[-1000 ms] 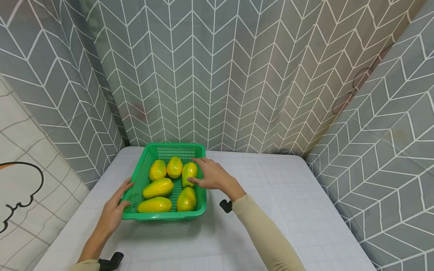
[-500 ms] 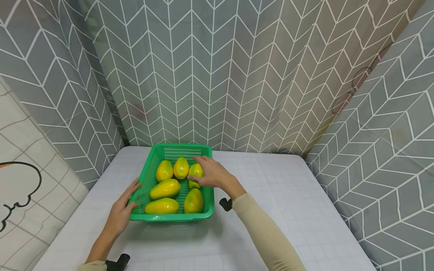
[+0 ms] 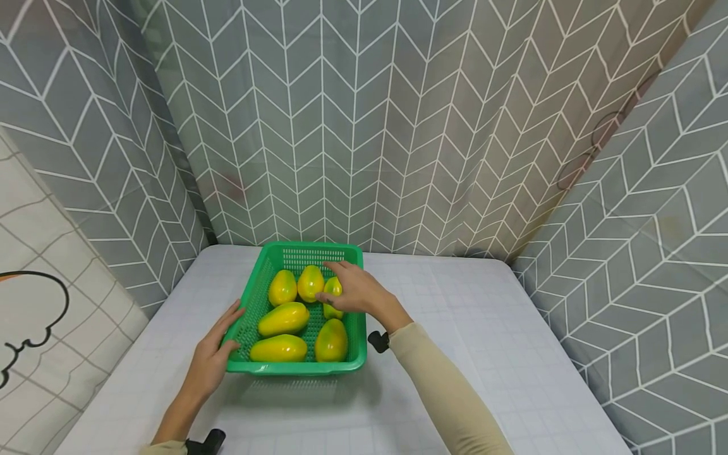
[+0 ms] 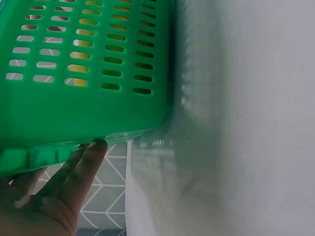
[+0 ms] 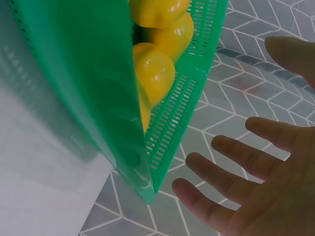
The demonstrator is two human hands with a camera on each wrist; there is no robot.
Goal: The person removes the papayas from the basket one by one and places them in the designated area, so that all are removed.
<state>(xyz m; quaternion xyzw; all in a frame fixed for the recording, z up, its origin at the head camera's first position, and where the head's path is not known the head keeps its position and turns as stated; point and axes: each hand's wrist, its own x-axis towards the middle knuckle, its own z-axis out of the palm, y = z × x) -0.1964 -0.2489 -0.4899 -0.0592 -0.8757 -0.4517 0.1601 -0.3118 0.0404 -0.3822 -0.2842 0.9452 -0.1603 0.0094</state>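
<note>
A green plastic basket [image 3: 296, 368] with slotted walls holds several glossy yellow-green mangoes [image 3: 282, 320] lying apart in it. My left hand [image 3: 210, 357] is at the basket's left side, fingers straight along its rim and thumb at the front corner. In the left wrist view its fingertips [image 4: 98, 147] meet the green wall just under the rim. My right hand [image 3: 359, 291] hovers over the basket's right side and partly hides one mango [image 3: 333, 287]. Seen from the right wrist, its fingers [image 5: 216, 169] are spread apart, with nothing between them.
A white cloth-covered table [image 3: 455, 354] extends to the right and in front of the basket. Grey curtains [image 3: 352, 126] with a white chevron pattern enclose the back and sides. A pale checked cloth [image 3: 51, 284] hangs at the left.
The basket, with the mangoes in it, has slid right along the table, my left hand travelling with it. My right hand has stayed nearly in place, and the basket's right side has moved farther under it.
</note>
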